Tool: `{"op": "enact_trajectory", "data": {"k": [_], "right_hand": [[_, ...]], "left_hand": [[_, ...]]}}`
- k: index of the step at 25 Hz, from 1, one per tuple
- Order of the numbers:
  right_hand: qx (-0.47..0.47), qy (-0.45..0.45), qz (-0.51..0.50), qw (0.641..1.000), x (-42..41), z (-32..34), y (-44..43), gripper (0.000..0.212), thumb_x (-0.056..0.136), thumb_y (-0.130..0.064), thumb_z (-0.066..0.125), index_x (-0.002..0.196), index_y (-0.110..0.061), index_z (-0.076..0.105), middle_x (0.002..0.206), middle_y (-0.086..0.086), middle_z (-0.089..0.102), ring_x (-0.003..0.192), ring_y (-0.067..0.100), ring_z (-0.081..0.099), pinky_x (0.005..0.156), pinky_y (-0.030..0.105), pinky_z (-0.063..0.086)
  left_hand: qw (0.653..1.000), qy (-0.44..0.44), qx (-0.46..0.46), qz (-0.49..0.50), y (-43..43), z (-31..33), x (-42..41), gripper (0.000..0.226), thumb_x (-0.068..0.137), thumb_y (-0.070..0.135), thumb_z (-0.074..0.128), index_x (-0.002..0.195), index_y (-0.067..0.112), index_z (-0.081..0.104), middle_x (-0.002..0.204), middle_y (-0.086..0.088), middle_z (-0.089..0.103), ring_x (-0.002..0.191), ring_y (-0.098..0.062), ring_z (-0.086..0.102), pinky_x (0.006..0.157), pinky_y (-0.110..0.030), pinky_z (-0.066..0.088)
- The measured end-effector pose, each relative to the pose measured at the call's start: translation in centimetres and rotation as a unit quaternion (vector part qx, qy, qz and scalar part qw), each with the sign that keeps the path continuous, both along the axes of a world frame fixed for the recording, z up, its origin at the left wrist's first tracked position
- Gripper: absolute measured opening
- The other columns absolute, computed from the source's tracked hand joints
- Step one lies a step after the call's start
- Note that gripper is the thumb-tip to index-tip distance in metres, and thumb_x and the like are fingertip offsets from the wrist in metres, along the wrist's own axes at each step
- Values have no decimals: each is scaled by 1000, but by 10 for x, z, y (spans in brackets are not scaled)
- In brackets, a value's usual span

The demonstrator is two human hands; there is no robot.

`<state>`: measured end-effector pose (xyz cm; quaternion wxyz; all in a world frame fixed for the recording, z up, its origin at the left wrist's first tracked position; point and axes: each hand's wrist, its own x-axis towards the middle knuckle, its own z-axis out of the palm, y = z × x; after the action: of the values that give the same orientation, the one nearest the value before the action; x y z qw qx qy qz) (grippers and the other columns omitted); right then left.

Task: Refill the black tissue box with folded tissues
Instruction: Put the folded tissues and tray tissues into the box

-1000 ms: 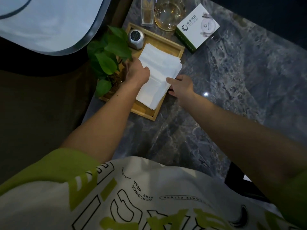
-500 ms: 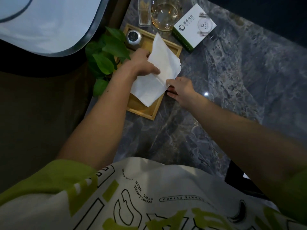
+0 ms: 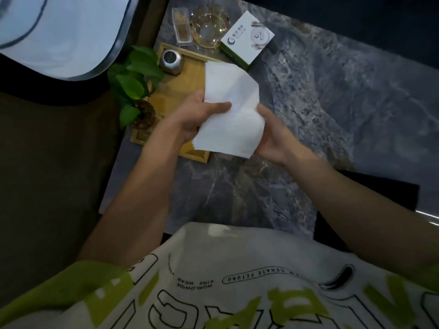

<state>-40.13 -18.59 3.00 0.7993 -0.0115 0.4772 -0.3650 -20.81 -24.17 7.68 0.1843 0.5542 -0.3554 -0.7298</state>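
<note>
white folded tissues, a loose stack of thin sheets, are held in the air between both hands above a grey marble bench. the left hand pinches the stack's left edge, thumb across the top and fingers underneath; the right hand cups the right edge from below, so both are clamped on the same stack. the near edges of the sheets look slightly staggered, not squared up. behind and below the stack sits a wooden tray carrying a small round metal object and a potted green plant. further back stand an amber glass dish, a small clear container and a white printed box. a dark shape at the bench's near right edge may be the black tissue box, but it is too dim to tell. likely risks: sheets could slip out or fan apart if the pinch loosens, the uneven stack may jam or crumple when pushed into a box opening, and a wide swing could catch the plant or the glassware.
</note>
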Motion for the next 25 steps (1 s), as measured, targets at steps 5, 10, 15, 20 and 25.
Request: {"op": "enact_trajectory", "data": {"k": [5, 10, 15, 20, 25], "right_hand": [[-31, -9, 3, 999, -44, 16, 53, 62, 81, -33, 70, 138, -13, 55, 133, 12, 61, 115, 29, 64, 91, 47, 55], [-105, 66, 31, 992, -87, 22, 104, 48, 90, -24, 65, 136, -13, 56, 136, 13, 60, 126, 33, 57, 91, 45, 55], [-123, 155, 10, 980, -132, 31, 146, 48, 90, -5, 62, 136, -3, 52, 133, 16, 62, 119, 32, 62, 91, 44, 56], [-142, 157, 1, 977, -177, 40, 189, 46, 91, 0, 59, 136, -4, 51, 133, 15, 62, 116, 29, 64, 87, 39, 57], [-157, 138, -21, 978, -216, 39, 223, 48, 92, 5, 56, 137, -9, 51, 129, 11, 65, 114, 27, 65, 85, 36, 58]], "left_hand": [[998, 54, 10, -21, 45, 1, -24, 32, 92, 5, 61, 123, 1, 59, 110, -12, 70, 85, -19, 73, 68, -34, 61], [995, 76, 29, -61, 87, -2, -63, 36, 94, 5, 58, 129, -2, 54, 113, -12, 69, 90, -21, 72, 71, -34, 61], [994, 53, 26, -95, 123, -1, -104, 45, 91, 7, 61, 134, 3, 51, 131, -15, 61, 111, -28, 64, 86, -39, 58], [994, 59, 26, -89, 158, 1, -134, 34, 89, 3, 64, 122, 11, 61, 118, -6, 69, 102, -19, 70, 75, -31, 60], [994, 74, 36, -77, 188, 0, -161, 41, 89, -4, 60, 127, 13, 58, 108, -1, 74, 96, -16, 72, 72, -27, 60]]}}
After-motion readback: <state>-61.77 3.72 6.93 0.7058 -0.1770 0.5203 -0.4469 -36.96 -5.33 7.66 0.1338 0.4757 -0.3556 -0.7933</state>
